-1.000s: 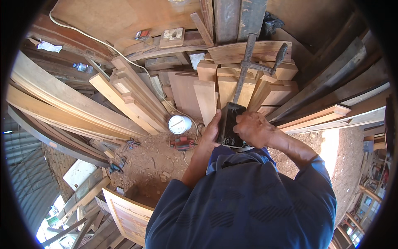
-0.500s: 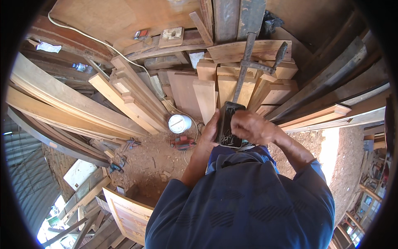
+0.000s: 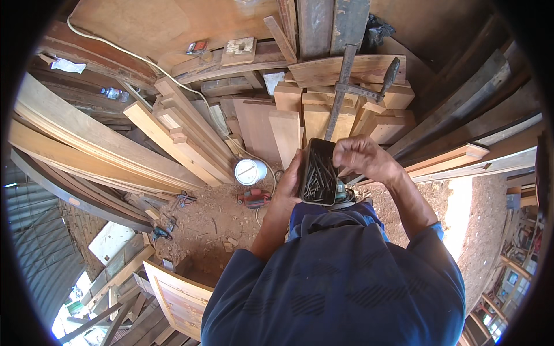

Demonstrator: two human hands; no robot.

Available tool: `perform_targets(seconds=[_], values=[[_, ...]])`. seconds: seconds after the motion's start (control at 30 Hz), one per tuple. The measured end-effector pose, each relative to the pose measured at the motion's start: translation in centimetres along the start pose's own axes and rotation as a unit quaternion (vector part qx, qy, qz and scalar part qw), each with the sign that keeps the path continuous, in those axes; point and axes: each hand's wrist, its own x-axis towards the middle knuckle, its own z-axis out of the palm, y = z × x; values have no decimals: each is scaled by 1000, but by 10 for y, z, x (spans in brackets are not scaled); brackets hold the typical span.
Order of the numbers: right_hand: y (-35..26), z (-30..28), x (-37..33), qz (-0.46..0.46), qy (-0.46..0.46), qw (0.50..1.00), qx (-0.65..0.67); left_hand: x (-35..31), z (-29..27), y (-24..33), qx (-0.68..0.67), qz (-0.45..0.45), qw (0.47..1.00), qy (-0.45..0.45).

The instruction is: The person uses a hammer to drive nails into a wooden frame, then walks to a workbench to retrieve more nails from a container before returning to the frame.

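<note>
- Black box (image 3: 322,150): open-topped, held in front of the person's (image 3: 334,277) body, long sides running away from the torso; loose nails (image 3: 314,185) heaped toward its near end.
- Left grip (image 3: 288,180): wrapped on the box's left side, holding it.
- Right grip (image 3: 366,158): at the box's right rim, fingers curled in; whether anything is pinched there, I cannot tell.
- Floor (image 3: 210,216): bare, brown, strewn with chips and offcuts. A sunlit strip crosses it to the person's right.
- Floor's far edge: lidded white bucket (image 3: 250,172) near the foot of the stacked boards; red power tool (image 3: 254,199) just nearer.
- Floor's left edge: cordless drill (image 3: 163,230), near the long pale boards (image 3: 86,130) that curve down that side in this view.
- Floor's near left corner: panelled wooden piece (image 3: 176,294), tilted.
- Ahead: light wooden blocks (image 3: 328,120) in a close stack, dark metal bar clamp (image 3: 336,109) reaching over them.
- Upper left: pale cable (image 3: 133,50) trailing down toward the bucket; clear plastic bottle (image 3: 115,94) among dark timbers.
- Right: dark planks (image 3: 467,92) leaning in a row.
- Far left: corrugated sheeting (image 3: 40,225), daylight below it.
</note>
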Motion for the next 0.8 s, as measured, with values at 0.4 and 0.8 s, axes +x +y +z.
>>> perform_targets(seconds=[0.4, 0.8], values=[[-1, 40, 0, -60, -73, 822, -561, 2, -9, -6, 31, 1, 1000, 7], [24, 48, 1, -117, -74, 812, -567, 4, -15, -9, 18, 9, 1000, 16]])
